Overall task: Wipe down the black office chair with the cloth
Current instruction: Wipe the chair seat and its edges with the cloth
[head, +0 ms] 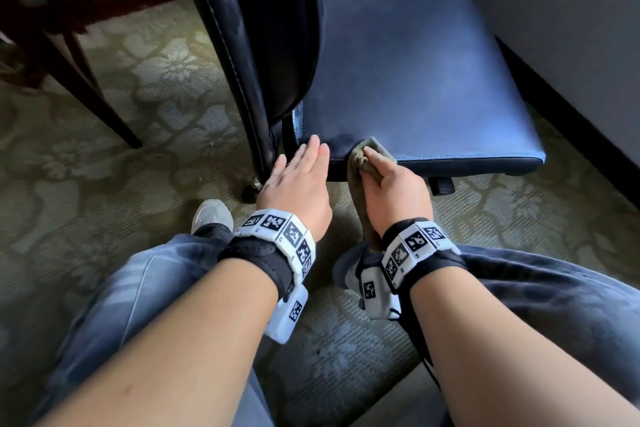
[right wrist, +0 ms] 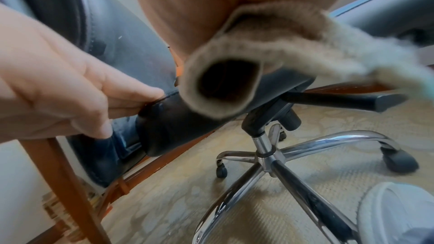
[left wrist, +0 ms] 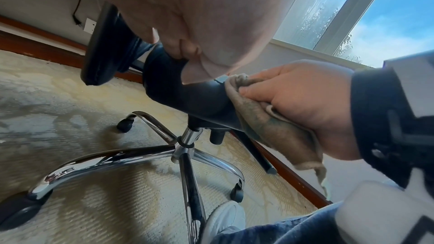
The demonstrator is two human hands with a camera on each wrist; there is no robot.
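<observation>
The black office chair's seat (head: pixel 415 69) fills the upper right of the head view, its backrest (head: pixel 256 28) upright at the left. My right hand (head: pixel 391 184) grips a bunched brownish cloth (head: pixel 363 159) and presses it against the seat's near edge. My left hand (head: pixel 304 173) lies flat with straight fingers on the seat's near left corner, beside the cloth. In the left wrist view the cloth (left wrist: pixel 270 125) hangs down from my right hand (left wrist: pixel 303 99) over the seat edge (left wrist: pixel 195 97). The right wrist view shows the cloth (right wrist: pixel 246 66) close up and my left hand (right wrist: pixel 77 88) on the seat corner.
Patterned carpet (head: pixel 138 107) surrounds the chair. A dark wooden chair leg (head: pixel 86 80) stands at the left. A wall with dark baseboard (head: pixel 571 132) runs close along the right. The chrome star base (left wrist: pixel 145 153) with castors sits under the seat. My legs and white shoes (head: pixel 211 215) are below.
</observation>
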